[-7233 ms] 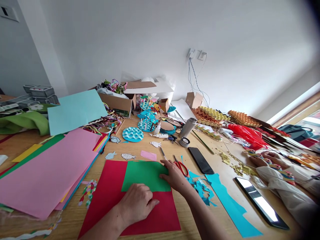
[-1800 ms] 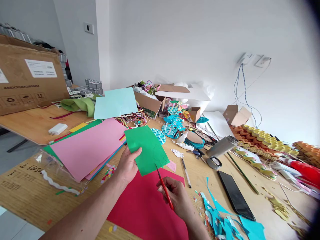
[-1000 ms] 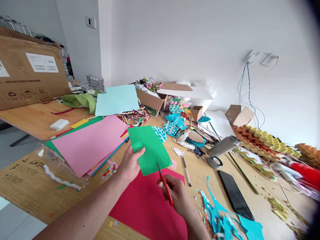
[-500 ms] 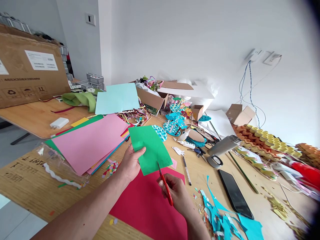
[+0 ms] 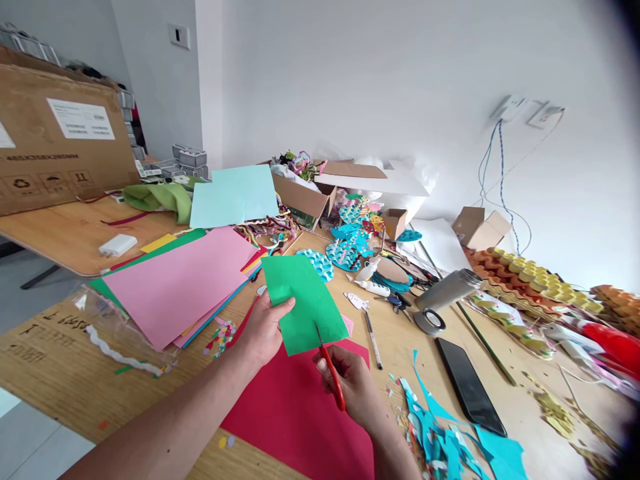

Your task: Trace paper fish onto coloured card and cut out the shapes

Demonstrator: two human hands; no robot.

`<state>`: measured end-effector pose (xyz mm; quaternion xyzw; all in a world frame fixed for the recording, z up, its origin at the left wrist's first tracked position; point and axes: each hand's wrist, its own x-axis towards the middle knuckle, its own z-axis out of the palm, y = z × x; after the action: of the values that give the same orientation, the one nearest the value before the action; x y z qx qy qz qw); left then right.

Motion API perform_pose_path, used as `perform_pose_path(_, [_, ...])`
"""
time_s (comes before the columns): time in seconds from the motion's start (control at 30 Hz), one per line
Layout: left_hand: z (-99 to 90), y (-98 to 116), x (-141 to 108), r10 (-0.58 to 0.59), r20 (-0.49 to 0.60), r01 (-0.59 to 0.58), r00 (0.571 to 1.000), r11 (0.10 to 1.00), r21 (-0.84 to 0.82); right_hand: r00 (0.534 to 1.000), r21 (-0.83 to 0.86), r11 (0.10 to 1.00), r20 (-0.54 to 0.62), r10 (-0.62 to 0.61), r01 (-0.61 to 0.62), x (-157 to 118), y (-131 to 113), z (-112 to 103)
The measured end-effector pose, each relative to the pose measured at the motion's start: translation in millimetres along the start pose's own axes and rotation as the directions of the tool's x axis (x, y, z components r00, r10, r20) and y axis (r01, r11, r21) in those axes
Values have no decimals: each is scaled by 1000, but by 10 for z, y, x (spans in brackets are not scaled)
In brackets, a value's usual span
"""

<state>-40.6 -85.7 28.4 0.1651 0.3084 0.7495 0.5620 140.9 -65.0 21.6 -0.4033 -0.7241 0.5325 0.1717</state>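
Note:
A piece of green paper [image 5: 303, 297] is pinched along its left side by my left hand [image 5: 265, 330], thumb on top. My right hand [image 5: 347, 380] is closed around the handles of red-handled scissors [image 5: 332, 378]. Their blades meet the lower right part of the green paper, near its bottom edge. Below both hands lies a large red sheet [image 5: 295, 413] on the wooden table [image 5: 200, 400]. A small pink scrap shows partly behind the green paper's right corner.
Pink sheets [image 5: 183, 283] top a stack of coloured paper at the left. To the right lie a pen [image 5: 373, 340], a phone [image 5: 470, 385], blue paper scraps [image 5: 440, 433] and a metal flask [image 5: 450, 288]. Egg trays [image 5: 540, 280] and small cardboard boxes stand farther back.
The green paper and my left hand have shifted slightly right and down. My right hand and the scissors stay nearly in place, the blades still at the paper.

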Motion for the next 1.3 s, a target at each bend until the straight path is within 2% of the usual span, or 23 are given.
perform_pose_path(0.33, [-13, -31, -1, 13, -17, -13, 1000, 1000, -7, 999, 25, 1000, -32, -3, 4, 20, 39, 15])
perform_pose_path(0.67, [-1, 48, 21, 31, -53, -31, 998, 1000, -6, 1000, 38, 999, -1, 6, -6, -3, 17, 19])
perform_pose_path(1.3, [-46, -12, 35, 53, -34, -52, 998, 998, 44, 1000, 28, 1000, 11, -9, 8, -14, -8, 5])
